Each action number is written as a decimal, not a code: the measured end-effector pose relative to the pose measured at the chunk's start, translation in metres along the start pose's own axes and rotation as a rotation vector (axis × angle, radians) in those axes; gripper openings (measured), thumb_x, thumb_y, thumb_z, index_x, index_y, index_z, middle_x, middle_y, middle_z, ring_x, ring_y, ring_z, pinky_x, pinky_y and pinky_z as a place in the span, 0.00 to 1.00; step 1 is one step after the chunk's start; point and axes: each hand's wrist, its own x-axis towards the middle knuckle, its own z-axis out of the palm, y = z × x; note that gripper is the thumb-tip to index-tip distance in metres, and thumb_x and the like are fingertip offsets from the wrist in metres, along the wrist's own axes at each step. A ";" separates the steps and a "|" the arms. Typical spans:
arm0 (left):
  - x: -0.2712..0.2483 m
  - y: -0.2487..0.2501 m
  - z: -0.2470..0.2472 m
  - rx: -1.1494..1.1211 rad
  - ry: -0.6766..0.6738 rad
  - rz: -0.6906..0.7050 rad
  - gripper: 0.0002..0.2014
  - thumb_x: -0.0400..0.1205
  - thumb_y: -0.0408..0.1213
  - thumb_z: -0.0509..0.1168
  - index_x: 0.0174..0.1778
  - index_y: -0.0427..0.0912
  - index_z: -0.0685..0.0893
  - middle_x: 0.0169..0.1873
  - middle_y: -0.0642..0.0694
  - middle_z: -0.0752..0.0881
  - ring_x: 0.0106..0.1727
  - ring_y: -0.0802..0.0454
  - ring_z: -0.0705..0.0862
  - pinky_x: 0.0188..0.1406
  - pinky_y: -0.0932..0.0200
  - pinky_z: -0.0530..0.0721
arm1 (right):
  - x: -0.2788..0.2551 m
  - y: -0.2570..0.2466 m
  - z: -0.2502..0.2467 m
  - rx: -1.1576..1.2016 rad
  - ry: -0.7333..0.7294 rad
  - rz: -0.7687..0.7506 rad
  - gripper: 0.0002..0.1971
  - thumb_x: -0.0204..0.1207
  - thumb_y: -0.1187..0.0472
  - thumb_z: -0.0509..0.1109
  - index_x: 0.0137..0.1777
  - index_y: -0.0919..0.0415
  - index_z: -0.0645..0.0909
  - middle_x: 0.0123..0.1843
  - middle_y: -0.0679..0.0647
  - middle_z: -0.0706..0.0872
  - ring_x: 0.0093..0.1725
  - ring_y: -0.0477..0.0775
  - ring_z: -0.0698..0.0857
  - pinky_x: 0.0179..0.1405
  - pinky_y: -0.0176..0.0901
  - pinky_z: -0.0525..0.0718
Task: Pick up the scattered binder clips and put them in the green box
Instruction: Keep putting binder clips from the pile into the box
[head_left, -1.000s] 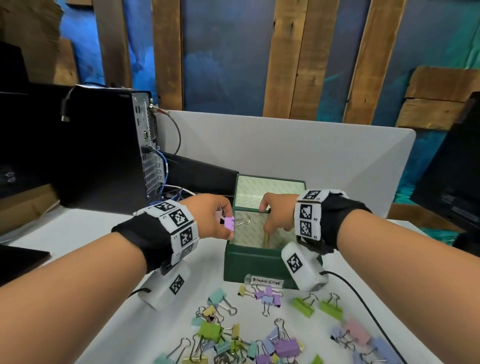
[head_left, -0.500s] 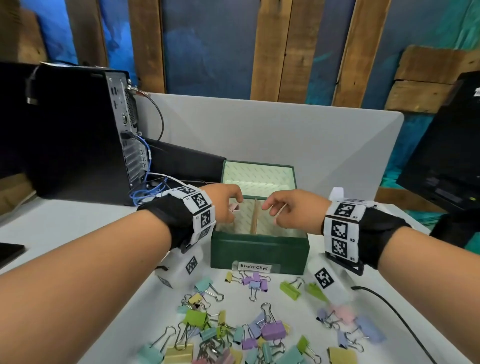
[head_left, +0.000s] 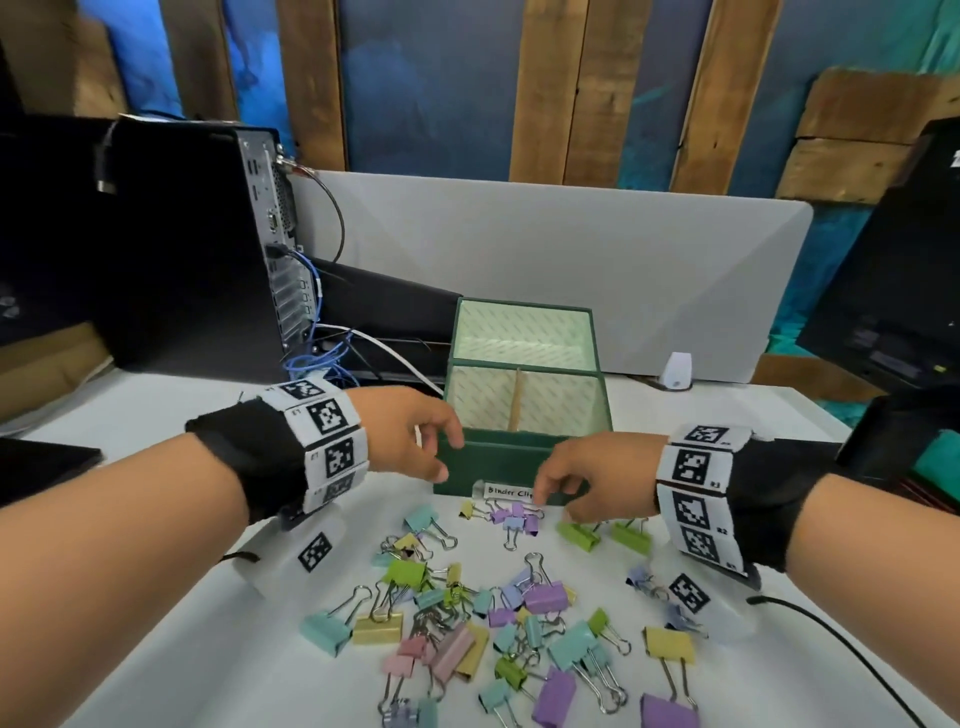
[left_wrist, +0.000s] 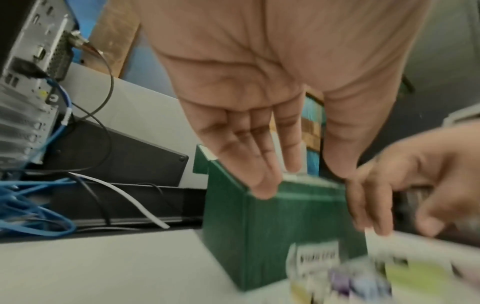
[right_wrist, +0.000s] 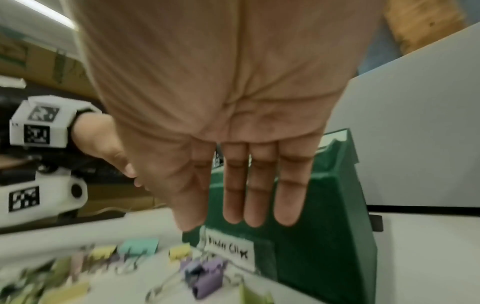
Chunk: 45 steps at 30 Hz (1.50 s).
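The green box (head_left: 496, 460) stands open on the white table, its lid up behind it and a "Binder Clips" label on its front wall (right_wrist: 324, 236). Pastel binder clips (head_left: 467, 613) lie scattered in front of it. My left hand (head_left: 439, 452) hovers empty at the box's front left corner, its fingers (left_wrist: 262, 181) straight. In front of the label my right hand (head_left: 550, 499) is also empty, with its fingers (right_wrist: 259, 201) straight and pointing down. It hangs just above a purple clip cluster (head_left: 514, 514) and two green clips (head_left: 579, 535).
A black computer tower (head_left: 197, 249) with blue cables (head_left: 317, 364) stands at the back left. Behind the box runs a grey divider panel (head_left: 571, 260). A small white device (head_left: 678, 370) and a black monitor (head_left: 893, 270) are at the right; a black cable (head_left: 841, 639) crosses the near right.
Both hands have drawn back from over the box and come down to its front side. The left hand held a purple clip a second ago and is now empty.
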 end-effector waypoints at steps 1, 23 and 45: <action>-0.001 0.000 0.005 0.074 -0.043 -0.005 0.19 0.76 0.48 0.69 0.64 0.58 0.79 0.51 0.59 0.83 0.51 0.57 0.84 0.48 0.66 0.78 | 0.003 -0.004 0.002 -0.039 -0.033 -0.006 0.18 0.77 0.60 0.66 0.66 0.45 0.78 0.67 0.48 0.79 0.63 0.50 0.80 0.58 0.39 0.76; 0.036 0.035 0.048 0.296 -0.256 0.128 0.31 0.70 0.42 0.76 0.67 0.48 0.73 0.64 0.47 0.81 0.62 0.47 0.81 0.49 0.60 0.75 | 0.019 -0.018 0.016 -0.099 -0.189 -0.071 0.26 0.74 0.62 0.69 0.71 0.43 0.73 0.65 0.51 0.78 0.60 0.54 0.81 0.56 0.42 0.78; 0.038 0.032 0.058 0.254 -0.246 0.147 0.13 0.70 0.36 0.73 0.39 0.50 0.74 0.42 0.49 0.81 0.42 0.50 0.78 0.40 0.57 0.77 | 0.023 -0.006 0.025 -0.050 -0.109 -0.078 0.08 0.72 0.63 0.71 0.50 0.59 0.85 0.57 0.59 0.83 0.47 0.52 0.78 0.44 0.41 0.73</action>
